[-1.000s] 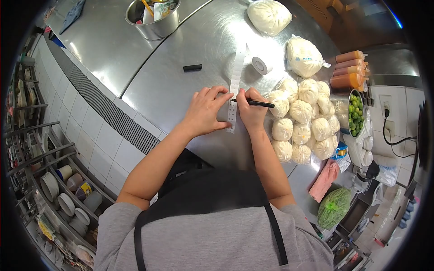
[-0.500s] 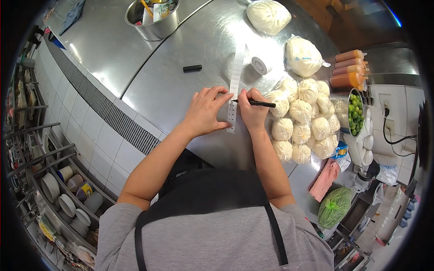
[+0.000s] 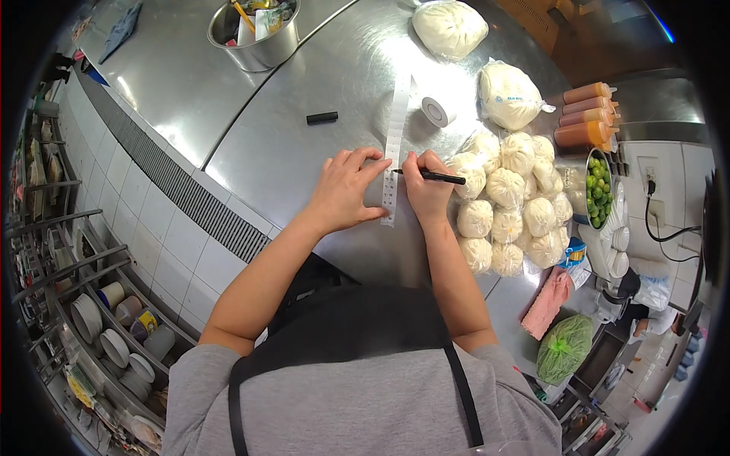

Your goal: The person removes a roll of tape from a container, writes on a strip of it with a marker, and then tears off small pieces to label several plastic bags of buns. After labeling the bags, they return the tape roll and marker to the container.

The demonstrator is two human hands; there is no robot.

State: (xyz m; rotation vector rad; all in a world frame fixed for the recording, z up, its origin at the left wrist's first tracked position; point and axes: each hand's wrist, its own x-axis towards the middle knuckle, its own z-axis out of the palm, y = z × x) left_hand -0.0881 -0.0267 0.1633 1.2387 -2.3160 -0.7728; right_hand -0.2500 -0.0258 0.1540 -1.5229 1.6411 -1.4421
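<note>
A long strip of white labels (image 3: 395, 125) lies on the steel table, with small dark marks on its near part. My left hand (image 3: 346, 190) rests on the strip's left edge, thumb and index finger apart and touching it. Closed round a black marker (image 3: 443, 178), my right hand (image 3: 426, 187) holds the uncapped tip at the strip's right side. The marker's black cap (image 3: 322, 118) lies to the upper left. Beyond my right hand stands a white tape roll (image 3: 439, 112).
Bagged white buns (image 3: 507, 187) are stacked to the right, with two larger dough bags (image 3: 508, 95) behind them. Sauce bottles (image 3: 585, 134), a container of green limes (image 3: 598, 190) and a pink cloth (image 3: 547, 302) are farther right. A metal pot (image 3: 262, 47) stands at the back.
The marker tip has shifted very slightly along the strip, and my hands stay almost in place. At the far lower right, part of another person has come into view.
</note>
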